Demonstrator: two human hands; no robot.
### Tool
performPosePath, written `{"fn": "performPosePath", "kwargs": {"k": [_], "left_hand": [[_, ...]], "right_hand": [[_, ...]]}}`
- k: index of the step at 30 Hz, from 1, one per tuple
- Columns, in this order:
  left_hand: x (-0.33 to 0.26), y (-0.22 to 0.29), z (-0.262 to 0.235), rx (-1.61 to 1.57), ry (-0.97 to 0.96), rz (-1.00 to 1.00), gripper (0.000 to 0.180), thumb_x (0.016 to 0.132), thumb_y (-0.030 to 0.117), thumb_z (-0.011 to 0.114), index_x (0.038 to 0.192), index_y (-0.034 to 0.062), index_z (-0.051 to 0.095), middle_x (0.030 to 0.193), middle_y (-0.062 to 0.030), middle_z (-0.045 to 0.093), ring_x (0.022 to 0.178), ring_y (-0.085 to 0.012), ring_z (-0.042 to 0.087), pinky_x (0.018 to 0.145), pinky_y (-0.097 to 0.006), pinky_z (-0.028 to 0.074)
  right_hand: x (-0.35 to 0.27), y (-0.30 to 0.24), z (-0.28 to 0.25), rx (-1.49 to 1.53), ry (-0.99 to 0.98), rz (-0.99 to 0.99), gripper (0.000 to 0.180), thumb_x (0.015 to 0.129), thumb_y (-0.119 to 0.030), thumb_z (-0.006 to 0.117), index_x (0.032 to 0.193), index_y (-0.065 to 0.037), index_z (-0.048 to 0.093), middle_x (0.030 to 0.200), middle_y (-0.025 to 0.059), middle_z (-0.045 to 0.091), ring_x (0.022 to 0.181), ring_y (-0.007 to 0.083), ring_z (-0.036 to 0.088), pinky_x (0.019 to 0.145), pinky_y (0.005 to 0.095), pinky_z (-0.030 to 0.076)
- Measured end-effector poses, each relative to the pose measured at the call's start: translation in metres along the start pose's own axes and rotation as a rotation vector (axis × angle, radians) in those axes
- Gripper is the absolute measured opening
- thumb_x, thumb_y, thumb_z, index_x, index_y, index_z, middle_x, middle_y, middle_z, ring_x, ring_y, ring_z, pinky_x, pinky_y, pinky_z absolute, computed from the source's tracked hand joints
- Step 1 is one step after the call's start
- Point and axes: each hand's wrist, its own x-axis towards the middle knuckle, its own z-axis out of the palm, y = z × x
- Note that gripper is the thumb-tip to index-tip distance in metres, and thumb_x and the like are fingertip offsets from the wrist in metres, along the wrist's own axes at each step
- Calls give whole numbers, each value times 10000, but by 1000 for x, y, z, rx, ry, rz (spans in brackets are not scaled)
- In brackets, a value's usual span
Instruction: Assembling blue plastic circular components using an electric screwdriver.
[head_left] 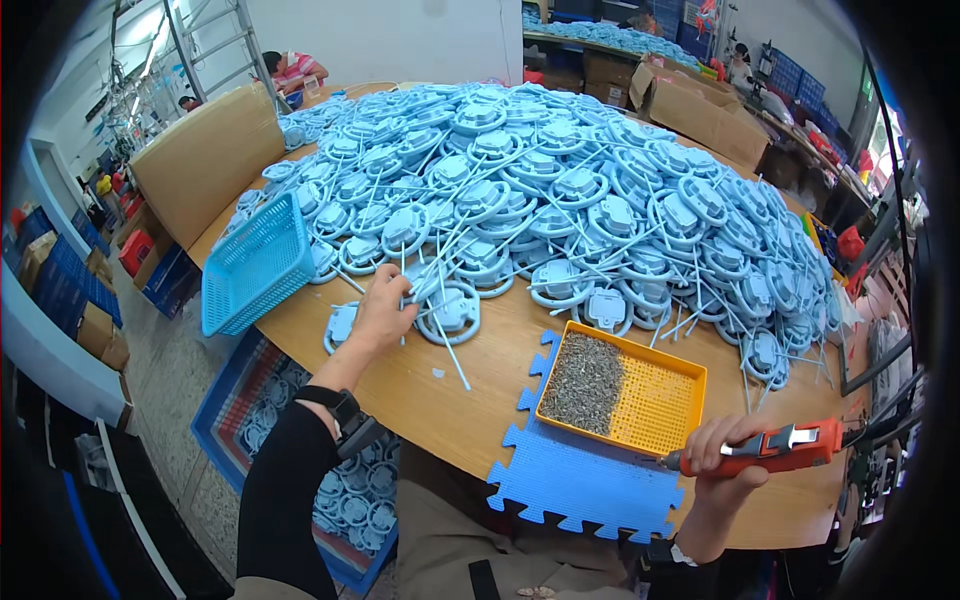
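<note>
My right hand (722, 456) is wrapped round an orange-red electric screwdriver (795, 447), its tip pointing left above a blue foam mat (590, 485). My left hand (383, 312) is at the near edge of a big heap of light-blue plastic parts (560, 190), round rings with a boxy centre and thin sticks. Its fingers are curled together among several light-blue sticks (452, 350); whether they hold one is hidden. Right beside it lies a ring part (452, 312). A yellow tray (655, 405) with small metal screws (583, 380) rests on the mat.
A blue plastic basket (258, 262) stands tilted at the table's left edge, near an upright cardboard sheet (210, 160). Below the table a blue crate (222, 415) contains more ring parts. An open cardboard box (700, 105) stands behind the heap. Other people sit in the background.
</note>
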Motion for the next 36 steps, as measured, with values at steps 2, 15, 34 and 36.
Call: {"fn": "performPosePath", "kwargs": {"k": [2, 15, 34, 36], "left_hand": [[-7, 11, -5, -18, 92, 74, 209, 725, 90, 713, 875, 12, 591, 1075, -118, 512, 912, -280, 558, 758, -366, 478], [-41, 96, -14, -681, -87, -15, 145, 817, -25, 670, 960, 0, 681, 987, -29, 546, 843, -97, 568, 726, -225, 481], [-46, 80, 17, -651, -316, -225, 229, 844, 28, 629, 1066, -1, 580, 832, 11, 564, 685, -33, 515, 604, -187, 413], [-48, 71, 15, -872, -256, -285, 231, 835, 23, 627, 1059, -5, 580, 869, -7, 564, 696, -26, 515, 605, -171, 400]], "right_hand": [[-2, -4, 0, -8, 24, 2, 605, 804, -584, 648, 969, -41, 438, 621, 48, 495, 513, 160, 518, 458, 279, 470], [-9, 4, 4, 17, 34, 14, 593, 805, -564, 664, 962, -39, 437, 635, 49, 490, 529, 157, 518, 470, 279, 464], [3, 20, 16, -7, 51, 79, 586, 803, -543, 682, 970, -27, 459, 644, 67, 514, 552, 164, 531, 497, 287, 457], [6, 24, 17, -16, 44, 73, 586, 804, -543, 680, 970, -28, 458, 643, 66, 514, 554, 165, 529, 494, 286, 451]]}}
